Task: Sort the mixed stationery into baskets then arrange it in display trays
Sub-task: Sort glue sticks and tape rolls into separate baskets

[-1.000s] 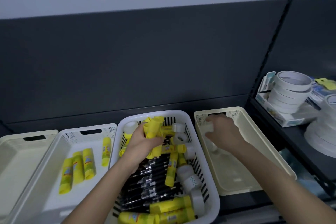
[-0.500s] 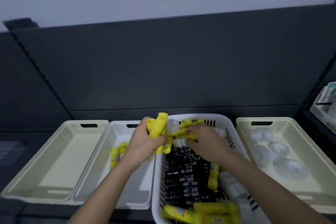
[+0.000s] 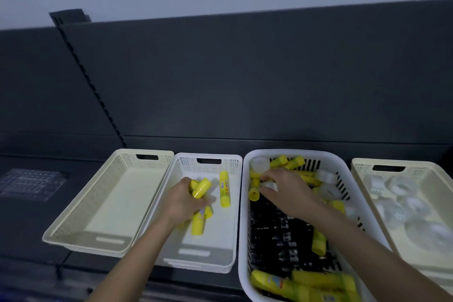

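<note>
Four baskets sit side by side on the dark shelf. The left hand has its grip clenched on yellow glue sticks over the white basket, where one glue stick lies apart. The right hand pinches a tape roll inside the mixed basket.

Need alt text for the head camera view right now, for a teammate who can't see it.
The left hand holds yellow glue sticks over the white plastic basket, while the right hand reaches into the slotted white basket of mixed glue sticks, black pens and clear tape rolls. Cream baskets flank them.
</note>
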A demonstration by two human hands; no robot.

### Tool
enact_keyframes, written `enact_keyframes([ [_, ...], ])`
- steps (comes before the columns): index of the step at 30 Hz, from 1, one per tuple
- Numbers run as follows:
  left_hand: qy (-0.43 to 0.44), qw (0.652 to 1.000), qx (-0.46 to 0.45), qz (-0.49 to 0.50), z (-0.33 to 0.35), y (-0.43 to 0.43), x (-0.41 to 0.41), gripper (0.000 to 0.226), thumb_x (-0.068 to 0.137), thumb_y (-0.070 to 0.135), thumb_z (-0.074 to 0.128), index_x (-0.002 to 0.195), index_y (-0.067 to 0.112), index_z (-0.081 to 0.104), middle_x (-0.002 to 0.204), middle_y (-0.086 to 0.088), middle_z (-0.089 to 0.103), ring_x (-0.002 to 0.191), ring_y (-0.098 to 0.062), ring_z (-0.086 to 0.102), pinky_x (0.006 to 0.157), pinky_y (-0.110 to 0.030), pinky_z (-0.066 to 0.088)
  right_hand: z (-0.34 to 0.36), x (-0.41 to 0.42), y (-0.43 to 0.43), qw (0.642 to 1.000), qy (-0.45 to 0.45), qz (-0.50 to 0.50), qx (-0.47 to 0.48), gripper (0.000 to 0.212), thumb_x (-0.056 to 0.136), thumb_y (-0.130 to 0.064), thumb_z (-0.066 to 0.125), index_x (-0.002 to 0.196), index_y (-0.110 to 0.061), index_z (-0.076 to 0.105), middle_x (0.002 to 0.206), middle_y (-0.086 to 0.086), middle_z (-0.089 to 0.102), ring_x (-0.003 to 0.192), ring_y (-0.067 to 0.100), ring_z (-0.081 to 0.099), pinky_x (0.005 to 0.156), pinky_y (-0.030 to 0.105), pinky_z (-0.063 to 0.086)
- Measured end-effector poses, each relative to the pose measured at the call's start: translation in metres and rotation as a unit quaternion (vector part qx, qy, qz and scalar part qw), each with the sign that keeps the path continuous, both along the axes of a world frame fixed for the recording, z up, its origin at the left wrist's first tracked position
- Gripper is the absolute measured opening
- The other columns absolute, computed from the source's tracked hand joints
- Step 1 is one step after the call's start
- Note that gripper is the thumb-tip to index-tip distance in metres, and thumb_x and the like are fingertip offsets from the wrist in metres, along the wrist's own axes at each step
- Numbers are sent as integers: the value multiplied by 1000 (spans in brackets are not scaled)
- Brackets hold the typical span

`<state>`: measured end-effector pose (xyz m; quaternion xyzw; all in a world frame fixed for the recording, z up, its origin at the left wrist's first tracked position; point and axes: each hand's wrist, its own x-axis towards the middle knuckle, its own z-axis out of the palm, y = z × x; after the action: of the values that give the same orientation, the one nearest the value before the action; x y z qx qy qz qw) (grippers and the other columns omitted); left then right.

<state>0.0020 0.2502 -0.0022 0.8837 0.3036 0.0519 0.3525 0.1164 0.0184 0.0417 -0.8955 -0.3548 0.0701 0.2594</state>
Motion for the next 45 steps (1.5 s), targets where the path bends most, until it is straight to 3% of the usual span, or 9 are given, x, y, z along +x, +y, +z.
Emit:
enact_keyframes([
  [2, -1, 1000, 13, -2, 3, -2, 5, 41, 63, 40, 83, 85, 21, 54, 73, 8, 63, 57, -5, 59, 52, -22, 47, 0, 2, -5, 1000, -2, -3, 0, 24, 92, -26, 56, 109, -11, 64, 107, 4, 62, 90, 17, 57, 70, 27, 43],
  [6, -45, 998, 43, -19, 11, -19, 18, 54, 71, 32, 80, 117, 17, 57, 112, 2, 58, 92, -15, 62, 67, -21, 44, 1, 8, -22, 1000, -2, -25, -3, 23, 92, -26, 56, 107, -11, 63, 101, 7, 64, 85, 19, 61, 73, 34, 50],
  [11, -115, 987, 56, -101, 24, -56, 41, 44, 77, 30, 76, 117, 19, 59, 108, 5, 55, 97, -5, 50, 78, -17, 34, -2, 23, -49, 999, 9, -47, -13, 32, 94, -29, 54, 121, -12, 58, 115, 8, 61, 94, 25, 62, 82, 40, 51],
  [15, -114, 976, 73, -170, 27, -81, 62, 44, 80, 26, 72, 120, 17, 57, 107, 4, 52, 105, -14, 52, 83, -20, 38, -8, 31, -63, 998, 7, -67, 1, 36, 93, -30, 57, 125, -14, 56, 122, 4, 58, 91, 19, 62, 80, 33, 52],
  [20, -44, 960, 140, -238, 24, -99, 94, 57, 86, 34, 63, 137, 16, 43, 134, -2, 44, 121, -19, 46, 95, -24, 36, -14, 40, -76, 997, 7, -81, 4, 35, 92, -28, 58, 124, -13, 57, 111, 7, 64, 89, 21, 64, 77, 32, 52],
  [26, 42, 907, 302, -289, 15, -117, 118, 46, 78, 38, 61, 119, 20, 53, 124, -7, 48, 119, -29, 43, 92, -35, 39, -20, 50, -84, 996, 1, -86, 10, 34, 91, -25, 59, 123, -12, 58, 112, 6, 62, 90, 18, 61, 73, 23, 45],
  [31, 60, 884, 340, -316, 8, -111, 118, 38, 80, 38, 58, 116, 25, 60, 126, -8, 44, 123, -30, 37, 97, -33, 34, -22, 52, -85, 997, -7, -71, 7, 25, 91, -21, 58, 112, -10, 62, 104, 7, 60, 85, 20, 59, 73, 31, 47],
  [39, -58, 939, 207, -268, 12, -111, 107, 19, 75, 27, 66, 88, 13, 62, 97, -4, 61, 105, -25, 47, 83, -29, 41, -22, 52, -87, 999, 10, -36, -16, 22, 88, -20, 61, 106, -7, 64, 94, 6, 63, 80, 19, 58, 65, 29, 45],
  [45, -106, 956, 113, -249, 12, -112, 95, 20, 72, 26, 76, 79, 20, 58, 86, 4, 60, 95, -17, 48, 73, -24, 36, -26, 42, -94, 972, 4, 93, -214, 11, 84, -3, 55, 94, -4, 57, 92, 9, 58, 87, 26, 57, 65, 32, 41],
])
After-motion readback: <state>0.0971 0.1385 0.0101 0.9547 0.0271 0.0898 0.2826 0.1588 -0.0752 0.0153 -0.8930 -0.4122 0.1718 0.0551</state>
